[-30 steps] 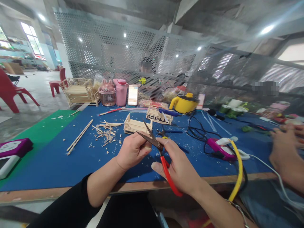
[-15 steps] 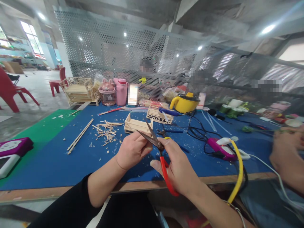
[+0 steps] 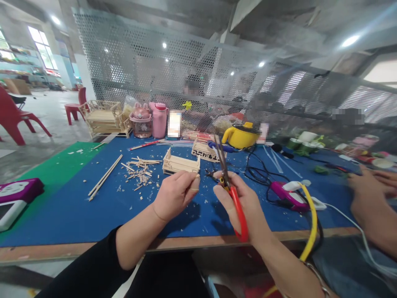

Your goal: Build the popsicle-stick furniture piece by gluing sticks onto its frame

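Observation:
My left hand [image 3: 177, 191] is closed in a pinch, and a small pale tip, apparently a bit of wooden stick [image 3: 197, 176], peeks out between thumb and finger. My right hand [image 3: 245, 203] is wrapped round red-handled scissors [image 3: 239, 215], whose blades point up and lie nearly together. The scissors are apart from the left hand. Just beyond my left hand stands a small wooden bench-like model [image 3: 180, 162]. To its left lies a heap of short cut sticks [image 3: 141, 173].
Two long sticks [image 3: 104, 178] lie at left. A second wooden model [image 3: 204, 151] and a yellow pot [image 3: 240, 135] stand behind. A purple power strip [image 3: 287, 194] with cables sits right, near a co-worker's hands [image 3: 369, 186]. Pliers [image 3: 211, 174] lie centre.
My right hand has moved the scissors right, away from my left hand, and the blades have swung upright and closed. My left hand has hardly moved.

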`<action>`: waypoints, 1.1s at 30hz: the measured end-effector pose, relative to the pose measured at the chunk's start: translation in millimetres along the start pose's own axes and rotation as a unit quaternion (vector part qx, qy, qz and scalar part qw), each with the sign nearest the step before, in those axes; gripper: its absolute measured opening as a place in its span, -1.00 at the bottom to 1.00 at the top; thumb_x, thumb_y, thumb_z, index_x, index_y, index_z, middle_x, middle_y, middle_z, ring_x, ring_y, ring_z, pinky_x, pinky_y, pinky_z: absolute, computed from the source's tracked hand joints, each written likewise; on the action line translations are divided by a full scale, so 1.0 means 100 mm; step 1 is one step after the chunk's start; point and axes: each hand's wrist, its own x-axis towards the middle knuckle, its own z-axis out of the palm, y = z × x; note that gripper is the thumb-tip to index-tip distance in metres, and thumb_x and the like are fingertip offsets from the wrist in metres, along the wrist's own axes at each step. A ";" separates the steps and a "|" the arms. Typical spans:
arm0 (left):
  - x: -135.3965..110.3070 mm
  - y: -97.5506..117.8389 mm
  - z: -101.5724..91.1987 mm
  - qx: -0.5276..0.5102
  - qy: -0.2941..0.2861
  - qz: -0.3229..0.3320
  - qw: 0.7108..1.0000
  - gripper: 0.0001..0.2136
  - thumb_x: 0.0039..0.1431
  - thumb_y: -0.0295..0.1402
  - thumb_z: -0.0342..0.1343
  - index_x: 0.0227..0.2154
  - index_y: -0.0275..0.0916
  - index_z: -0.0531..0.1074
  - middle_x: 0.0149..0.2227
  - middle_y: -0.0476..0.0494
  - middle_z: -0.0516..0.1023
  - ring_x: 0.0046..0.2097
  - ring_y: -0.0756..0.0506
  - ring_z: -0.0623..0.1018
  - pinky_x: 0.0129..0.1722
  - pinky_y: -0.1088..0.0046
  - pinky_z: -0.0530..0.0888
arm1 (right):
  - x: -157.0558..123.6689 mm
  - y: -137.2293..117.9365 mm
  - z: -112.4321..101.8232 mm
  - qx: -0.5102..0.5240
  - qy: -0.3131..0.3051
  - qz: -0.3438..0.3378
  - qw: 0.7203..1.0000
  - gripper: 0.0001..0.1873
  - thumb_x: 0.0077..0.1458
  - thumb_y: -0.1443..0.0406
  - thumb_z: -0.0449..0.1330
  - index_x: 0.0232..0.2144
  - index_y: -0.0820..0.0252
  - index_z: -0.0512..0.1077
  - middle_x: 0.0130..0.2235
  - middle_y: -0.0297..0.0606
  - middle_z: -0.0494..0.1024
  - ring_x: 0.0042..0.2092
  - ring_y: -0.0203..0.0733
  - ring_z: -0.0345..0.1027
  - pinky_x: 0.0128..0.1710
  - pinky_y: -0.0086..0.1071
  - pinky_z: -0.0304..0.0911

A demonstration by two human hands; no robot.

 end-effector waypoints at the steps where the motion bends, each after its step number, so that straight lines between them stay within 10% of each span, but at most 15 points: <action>1: 0.00 -0.01 0.00 -0.001 -0.005 0.000 1.000 -0.85 0.23 -0.41 -0.04 -0.38 -0.26 0.41 -0.45 -0.08 0.51 -0.39 0.02 0.50 -0.37 0.56 0.43 | 0.03 -0.02 0.02 0.034 0.016 0.010 0.999 -0.69 0.02 0.16 0.19 -0.19 0.16 0.35 -0.46 -0.39 0.44 -0.46 -0.31 0.35 -0.40 -0.43 0.34; 10: 0.00 0.00 0.01 0.017 -0.073 0.014 0.997 -0.80 0.26 -0.40 -0.09 -0.35 -0.28 0.44 -0.45 -0.10 0.53 -0.40 0.00 0.52 -0.37 0.53 0.46 | 0.26 -0.15 0.22 0.115 0.037 0.007 0.993 -0.73 -0.10 0.33 0.21 -0.25 0.18 0.40 -0.48 -0.38 0.47 -0.45 -0.30 0.38 -0.40 -0.43 0.33; 22: 0.05 0.00 -0.04 -0.087 -0.152 -0.124 0.977 -0.78 0.26 -0.35 -0.08 -0.20 -0.24 0.46 -0.32 -0.11 0.60 -0.28 -0.05 0.58 -0.30 0.49 0.46 | 0.40 0.02 0.24 0.138 -0.014 -0.008 0.990 -0.70 -0.09 0.32 0.22 -0.22 0.18 0.37 -0.49 -0.39 0.41 -0.41 -0.27 0.39 -0.32 -0.37 0.35; 33: 0.39 -0.36 -0.08 -0.193 0.016 -0.246 0.950 -0.70 0.26 -0.22 -0.09 -0.39 -0.29 0.45 -0.57 -0.02 0.45 -0.58 0.06 0.41 -0.59 0.60 0.37 | 0.77 0.09 0.21 0.083 -0.106 -0.180 0.974 -0.66 0.03 0.23 0.18 -0.11 0.14 0.29 -0.26 -0.27 0.44 -0.29 -0.24 0.35 -0.25 -0.38 0.33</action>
